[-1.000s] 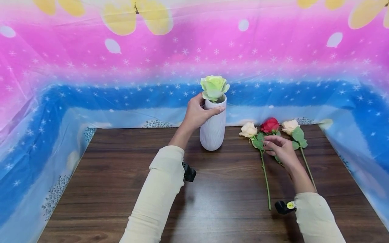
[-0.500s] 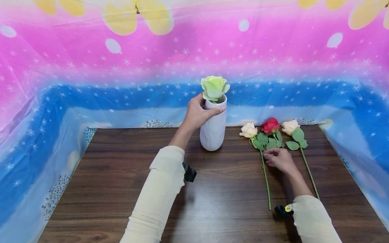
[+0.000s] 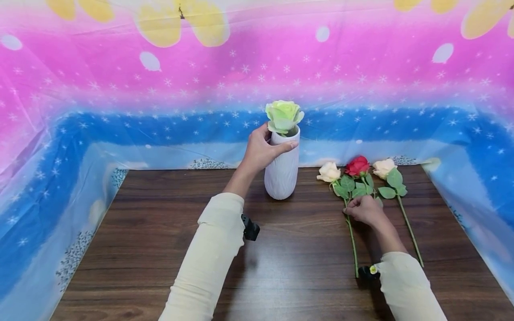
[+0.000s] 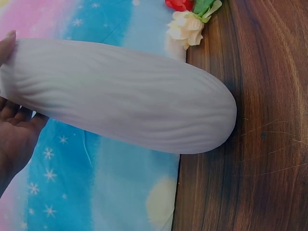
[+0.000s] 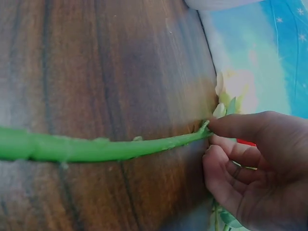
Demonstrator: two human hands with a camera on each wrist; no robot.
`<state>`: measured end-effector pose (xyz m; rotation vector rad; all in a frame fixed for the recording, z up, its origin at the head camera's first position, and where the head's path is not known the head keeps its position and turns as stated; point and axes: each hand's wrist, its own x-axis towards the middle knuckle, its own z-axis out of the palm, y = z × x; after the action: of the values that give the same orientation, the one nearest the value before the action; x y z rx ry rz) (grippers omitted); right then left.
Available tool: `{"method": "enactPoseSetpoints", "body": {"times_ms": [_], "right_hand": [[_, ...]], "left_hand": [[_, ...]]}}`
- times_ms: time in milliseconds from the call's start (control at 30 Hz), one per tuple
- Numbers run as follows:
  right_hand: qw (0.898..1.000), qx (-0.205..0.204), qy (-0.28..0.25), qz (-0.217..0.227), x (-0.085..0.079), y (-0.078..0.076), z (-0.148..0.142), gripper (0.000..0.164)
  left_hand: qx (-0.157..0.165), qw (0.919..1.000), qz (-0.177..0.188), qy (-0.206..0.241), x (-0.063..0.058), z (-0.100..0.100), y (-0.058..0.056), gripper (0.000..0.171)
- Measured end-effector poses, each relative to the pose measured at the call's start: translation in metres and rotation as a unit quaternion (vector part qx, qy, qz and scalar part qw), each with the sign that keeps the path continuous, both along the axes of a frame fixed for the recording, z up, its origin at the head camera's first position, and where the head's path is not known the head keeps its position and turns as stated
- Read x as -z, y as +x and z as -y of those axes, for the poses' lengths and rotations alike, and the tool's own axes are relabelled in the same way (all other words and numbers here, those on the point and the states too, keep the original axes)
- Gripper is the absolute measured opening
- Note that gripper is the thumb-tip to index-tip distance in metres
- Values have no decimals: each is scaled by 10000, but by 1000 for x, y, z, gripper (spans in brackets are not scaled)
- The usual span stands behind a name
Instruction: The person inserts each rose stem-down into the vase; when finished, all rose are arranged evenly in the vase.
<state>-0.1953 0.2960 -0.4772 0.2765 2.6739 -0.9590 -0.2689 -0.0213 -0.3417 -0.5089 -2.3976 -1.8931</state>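
Observation:
A white ribbed vase point(image 3: 281, 174) stands upright near the table's back edge, with a pale green rose point(image 3: 284, 116) in its mouth. My left hand point(image 3: 262, 148) grips the vase just below the rim; the left wrist view shows the vase point(image 4: 120, 96) between thumb and fingers. To the right, my right hand point(image 3: 366, 209) pinches the green stem point(image 5: 120, 150) of the leftmost cream rose point(image 3: 329, 171) below its leaves. That rose lies on the table. Beside it lies a red rose point(image 3: 357, 166), its stem partly hidden by the right hand.
Another cream rose point(image 3: 384, 168) lies at the far right, its stem pointing toward the front. The dark wooden table point(image 3: 160, 249) is bordered at the back and sides by a printed cloth point(image 3: 168, 120) in pink and blue.
My right hand has come down from over the red rose's leaves and leftward to the left cream rose's stem, its fingers closing on it. The left hand and vase have stayed still.

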Motion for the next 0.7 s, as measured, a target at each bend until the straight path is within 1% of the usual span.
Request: {"method": "enactPoseSetpoints", "body": {"times_ms": [233,367,533,633,700], "right_hand": [[9998,26,-215,36,-2,-1,-3,20],[9995,-51,-300,55,-1,0,-4,22],[9996,-90,-266,23,-2,1,-3,24],[9994,-51,-345,25,-1,2,-4,25],[9988,-30,-494,47,-1,3,-5,26]], "left_hand": [[11,10000,23,35,0,-1,0,61],[5,10000,-9,5,0,-1,-1,61],[-3,10000,-33,24,0,-1,-1,61],[-1,10000,-43,44,0,-1,-1,61],[-1,10000,-43,52,0,-1,-2,61]]}}
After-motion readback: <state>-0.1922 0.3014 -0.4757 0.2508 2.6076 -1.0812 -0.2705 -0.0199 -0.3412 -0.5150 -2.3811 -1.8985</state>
